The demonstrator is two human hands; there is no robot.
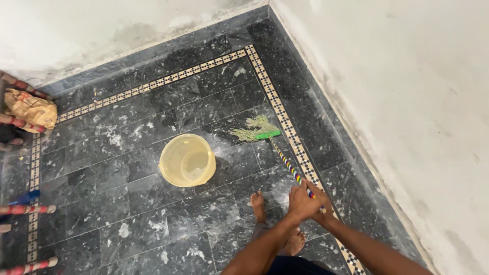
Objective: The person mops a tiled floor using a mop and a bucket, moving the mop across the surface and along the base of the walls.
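A mop with a striped multicoloured handle [288, 164] and a green head with pale strings [256, 129] rests on the dark marble floor [153, 107]. My left hand [301, 202] and my right hand [321, 208] both grip the near end of the handle, the left slightly ahead of the right. The mop head lies on the floor just right of a yellow translucent bucket [187, 160]. My bare feet [275, 224] stand below the bucket, beside the hands.
White walls [407, 102] meet in the corner at top right. A patterned tile border [277, 109] runs along the floor edges. Red-wrapped furniture legs [25, 209] and a tan cloth bundle [30, 109] sit at the left edge.
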